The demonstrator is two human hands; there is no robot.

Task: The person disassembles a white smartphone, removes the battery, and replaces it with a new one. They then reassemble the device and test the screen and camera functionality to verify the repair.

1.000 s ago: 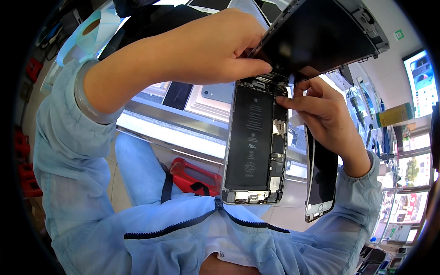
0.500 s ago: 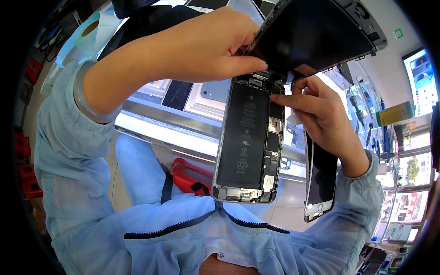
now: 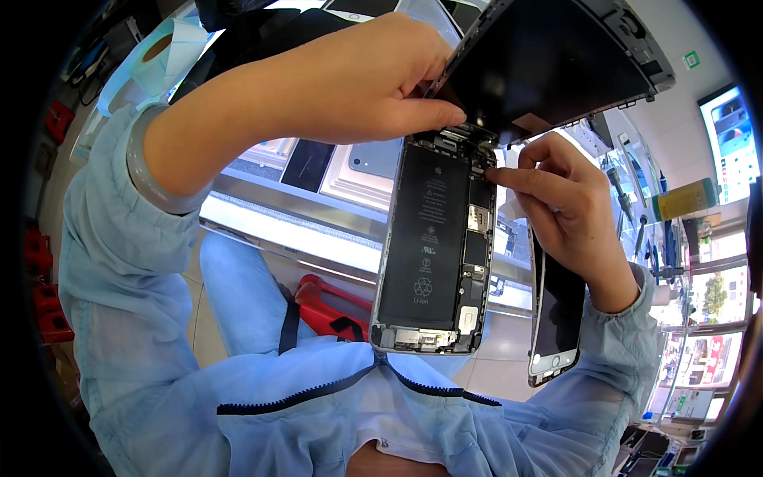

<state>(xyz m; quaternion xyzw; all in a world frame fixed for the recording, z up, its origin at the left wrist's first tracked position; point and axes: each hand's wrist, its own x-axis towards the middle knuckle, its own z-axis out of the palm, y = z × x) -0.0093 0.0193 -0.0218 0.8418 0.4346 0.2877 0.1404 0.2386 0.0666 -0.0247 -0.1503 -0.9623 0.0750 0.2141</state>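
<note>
An opened smartphone (image 3: pixel 427 238) stands tilted in front of my chest, its black battery and circuit board bare. Its dark screen panel (image 3: pixel 548 67) is lifted at the far end. My left hand (image 3: pixel 409 79) grips the phone where panel and body meet, thumb on top, other fingers mostly hidden. My right hand (image 3: pixel 568 195) has a digit stretched to the board's upper right edge, the others bent; whatever they pinch is hidden. Below that hand a second, white-framed phone screen (image 3: pixel 556 318) hangs beside my sleeve; I cannot tell whether the hand holds it.
Behind the phone runs a lit glass counter (image 3: pixel 294 222) with a silver tablet (image 3: pixel 373 159) on it. A roll of pale blue labels (image 3: pixel 159 56) stands at far left. Screwdrivers (image 3: pixel 618 191) and a yellow-labelled bottle (image 3: pixel 685 199) are at right. Something red (image 3: pixel 326 306) shows beside my leg.
The phone has shifted slightly to the right. My right hand's outstretched fingertip has drawn back a little to the right, toward the board's outer edge. My left hand keeps its grip.
</note>
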